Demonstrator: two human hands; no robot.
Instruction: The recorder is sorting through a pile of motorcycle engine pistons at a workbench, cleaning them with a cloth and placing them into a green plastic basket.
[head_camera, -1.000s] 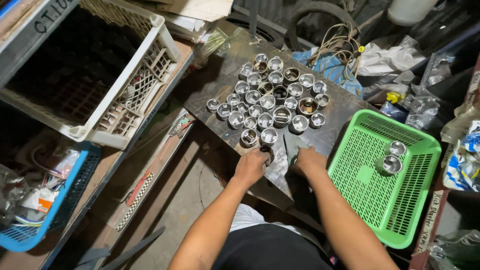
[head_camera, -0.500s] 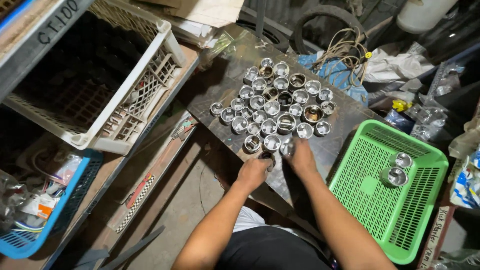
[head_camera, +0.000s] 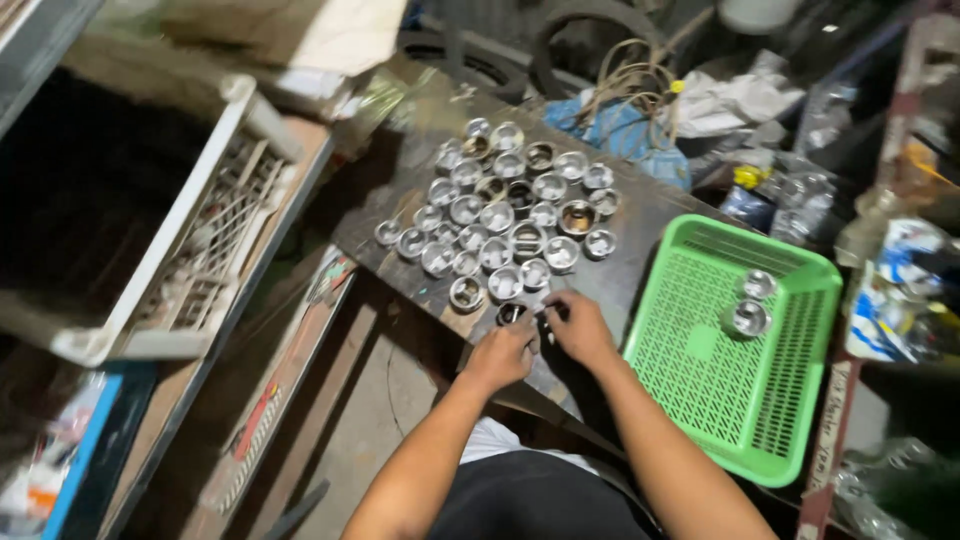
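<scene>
Several small round metal cups (head_camera: 500, 215) stand packed in rows on a dark worn board (head_camera: 400, 190). At the board's near edge my left hand (head_camera: 500, 352) pinches one dark metal cup (head_camera: 512, 313) at its fingertips. My right hand (head_camera: 578, 325) is right beside it, fingers curled toward the same spot. Motion blur hides whether the right fingers grip anything. Right of my hands sits a green plastic basket (head_camera: 700, 400) with two metal cups (head_camera: 748, 305) inside.
A large white lattice crate (head_camera: 200, 250) stands at the left, with a blue crate (head_camera: 70, 470) below it. Rope, blue cloth and rags (head_camera: 640, 110) pile up behind the board. Bottles and packets (head_camera: 900, 280) crowd the right edge.
Both hands stay at the board's near edge and have drawn closer together around the dark cup. The view has shifted slightly.
</scene>
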